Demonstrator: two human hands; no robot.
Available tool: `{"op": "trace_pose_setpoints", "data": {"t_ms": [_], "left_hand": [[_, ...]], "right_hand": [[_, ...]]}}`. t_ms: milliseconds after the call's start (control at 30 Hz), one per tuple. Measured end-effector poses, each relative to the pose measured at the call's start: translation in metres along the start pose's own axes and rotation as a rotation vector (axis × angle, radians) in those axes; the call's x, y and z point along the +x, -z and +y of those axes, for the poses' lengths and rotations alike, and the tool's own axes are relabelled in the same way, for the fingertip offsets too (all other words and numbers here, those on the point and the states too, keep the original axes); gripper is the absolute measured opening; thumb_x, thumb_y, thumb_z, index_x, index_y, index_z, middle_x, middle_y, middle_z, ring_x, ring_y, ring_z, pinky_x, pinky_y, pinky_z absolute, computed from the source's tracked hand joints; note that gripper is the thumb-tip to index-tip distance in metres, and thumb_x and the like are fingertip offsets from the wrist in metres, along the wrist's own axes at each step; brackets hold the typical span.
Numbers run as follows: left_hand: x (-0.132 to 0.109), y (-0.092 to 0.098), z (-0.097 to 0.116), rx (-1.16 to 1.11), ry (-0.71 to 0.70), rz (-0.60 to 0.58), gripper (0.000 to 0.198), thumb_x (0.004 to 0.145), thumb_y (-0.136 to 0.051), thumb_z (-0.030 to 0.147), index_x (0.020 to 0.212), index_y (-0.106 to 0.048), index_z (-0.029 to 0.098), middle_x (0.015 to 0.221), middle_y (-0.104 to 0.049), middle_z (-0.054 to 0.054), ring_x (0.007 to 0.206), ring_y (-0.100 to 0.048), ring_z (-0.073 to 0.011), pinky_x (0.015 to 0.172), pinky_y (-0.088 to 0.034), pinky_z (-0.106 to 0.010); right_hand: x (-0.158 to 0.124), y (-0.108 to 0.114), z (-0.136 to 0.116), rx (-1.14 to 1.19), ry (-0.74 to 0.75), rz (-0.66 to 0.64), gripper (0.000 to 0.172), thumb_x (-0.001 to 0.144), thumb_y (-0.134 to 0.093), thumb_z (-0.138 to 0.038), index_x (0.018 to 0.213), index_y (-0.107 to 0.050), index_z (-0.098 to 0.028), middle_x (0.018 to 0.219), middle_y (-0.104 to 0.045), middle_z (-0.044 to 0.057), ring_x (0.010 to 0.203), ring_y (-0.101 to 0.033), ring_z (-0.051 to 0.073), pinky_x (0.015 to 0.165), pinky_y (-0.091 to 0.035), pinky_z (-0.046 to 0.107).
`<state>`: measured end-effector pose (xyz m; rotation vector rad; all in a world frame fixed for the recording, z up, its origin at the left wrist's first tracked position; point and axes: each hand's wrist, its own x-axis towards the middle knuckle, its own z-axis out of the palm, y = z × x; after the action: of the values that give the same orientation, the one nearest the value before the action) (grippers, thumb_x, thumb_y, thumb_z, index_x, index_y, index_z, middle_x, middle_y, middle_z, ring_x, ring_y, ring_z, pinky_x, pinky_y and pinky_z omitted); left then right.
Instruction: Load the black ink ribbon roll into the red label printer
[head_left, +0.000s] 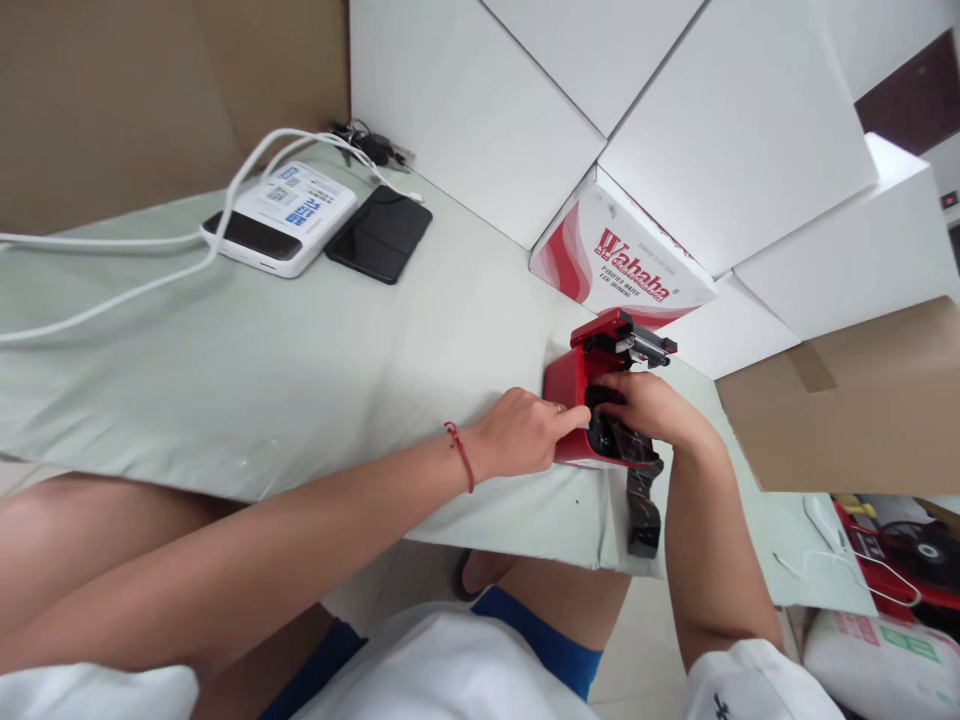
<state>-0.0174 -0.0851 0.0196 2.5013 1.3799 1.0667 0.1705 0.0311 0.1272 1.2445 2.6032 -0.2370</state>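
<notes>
**Head view: two hands on a red tape dispenser at the bench edge**

Head view shows a red tape dispenser [566, 390] with a black pistol handle, lying right of centre on the pale green bench [300, 350], close to its near edge. The handle juts over that edge. The left hand [521, 432], with a red cord bracelet [461, 455] on its wrist, has its fingers curled against the red side plate; whether they grip it cannot be told. The right hand [649, 405] has its fingers closed over the black inner part.

Just behind the dispenser stands a red-and-white printed carton [622, 260] among plain white cartons [742, 130]. A brown cardboard box [847, 400] sits at the right. In the upper left lie a white box-shaped device with a blue label [281, 215], a flat black phone [379, 235] and white cables [150, 250].
</notes>
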Motion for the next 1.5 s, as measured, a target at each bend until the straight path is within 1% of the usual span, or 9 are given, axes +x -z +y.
{"op": "trace_pose_setpoints", "data": {"t_ms": [100,267,400,533,733,967,1133,1333,1500], "left_hand": [[-0.001,0.002,-0.001,-0.005,-0.009,0.039,0.042,0.081,-0.048,0.007,0.119,-0.061,0.020,0.082,-0.073,-0.001,0.070,-0.069,-0.0178,0.060,-0.047,-0.026],[0.001,0.009,-0.006,-0.014,0.089,0.285,0.044,0.085,-0.046,0.008,0.126,-0.058,0.018,0.100,-0.070,-0.007,0.089,-0.067,-0.0194,0.069,-0.051,-0.028],[0.003,0.013,-0.010,0.001,0.270,0.353,0.013,0.087,-0.048,0.013,0.088,-0.059,0.019,0.088,-0.065,-0.006,0.079,-0.061,-0.0190,0.060,-0.040,-0.028],[0.001,0.008,-0.009,-0.076,0.332,0.223,0.021,0.077,-0.048,0.008,0.062,-0.041,0.021,0.058,-0.047,0.002,0.052,-0.038,-0.0137,0.053,-0.021,-0.030],[-0.003,0.001,-0.007,-0.123,0.268,0.141,0.022,0.073,-0.048,0.008,0.059,-0.035,0.020,0.054,-0.041,0.003,0.051,-0.032,-0.0129,0.054,-0.017,-0.029],[-0.005,0.006,-0.015,-0.076,0.241,0.176,0.023,0.073,-0.047,0.008,0.059,-0.034,0.020,0.054,-0.039,0.003,0.050,-0.032,-0.0125,0.053,-0.018,-0.028],[-0.005,0.006,-0.015,-0.058,0.229,0.155,0.022,0.073,-0.048,0.008,0.060,-0.035,0.020,0.055,-0.042,0.003,0.051,-0.036,-0.0130,0.053,-0.020,-0.029],[-0.007,0.007,-0.009,-0.045,0.183,0.201,0.023,0.077,-0.047,0.007,0.062,-0.036,0.021,0.058,-0.046,0.002,0.053,-0.041,-0.0137,0.054,-0.024,-0.030],[-0.005,0.009,-0.002,-0.017,0.135,0.257,0.019,0.081,-0.047,0.005,0.072,-0.046,0.022,0.072,-0.057,-0.001,0.065,-0.052,-0.0164,0.059,-0.038,-0.030]], "right_hand": [[0.006,-0.002,-0.009,-0.065,0.025,-0.011,0.032,0.079,-0.069,-0.012,0.107,-0.078,-0.026,0.100,-0.081,0.005,0.088,-0.072,0.025,0.077,-0.052,0.033],[-0.032,0.005,-0.012,0.130,-0.033,0.261,0.031,0.086,-0.069,-0.026,0.116,-0.074,-0.025,0.100,-0.079,0.005,0.075,-0.069,0.021,0.072,-0.053,0.034],[-0.098,0.018,0.010,0.455,-0.194,0.405,0.047,0.090,-0.070,-0.049,0.130,-0.069,-0.025,0.082,-0.074,0.003,0.061,-0.063,0.018,0.059,-0.052,0.032],[-0.139,0.007,0.040,0.636,-0.288,0.403,0.050,0.087,-0.072,-0.052,0.127,-0.071,-0.023,0.078,-0.074,0.004,0.069,-0.068,0.021,0.062,-0.055,0.032],[-0.124,-0.048,0.041,0.587,-0.188,0.042,0.036,0.094,-0.063,-0.043,0.121,-0.072,-0.021,0.104,-0.078,0.007,0.092,-0.071,0.024,0.078,-0.059,0.035],[-0.104,-0.084,0.062,0.438,-0.341,0.346,0.042,0.087,-0.060,-0.035,0.124,-0.071,-0.019,0.115,-0.075,0.011,0.073,-0.065,0.017,0.072,-0.056,0.035],[-0.097,-0.090,0.076,0.376,-0.311,0.290,0.037,0.081,-0.063,-0.032,0.114,-0.076,-0.020,0.107,-0.079,0.009,0.088,-0.071,0.023,0.080,-0.057,0.038],[-0.138,-0.028,0.068,0.387,-0.300,0.037,0.041,0.088,-0.064,-0.044,0.122,-0.075,-0.023,0.091,-0.080,0.005,0.066,-0.067,0.020,0.062,-0.056,0.033],[-0.158,0.050,0.044,0.310,-0.073,0.086,0.041,0.092,-0.067,-0.050,0.127,-0.074,-0.032,0.115,-0.077,0.008,0.083,-0.071,0.022,0.065,-0.059,0.032]]}}
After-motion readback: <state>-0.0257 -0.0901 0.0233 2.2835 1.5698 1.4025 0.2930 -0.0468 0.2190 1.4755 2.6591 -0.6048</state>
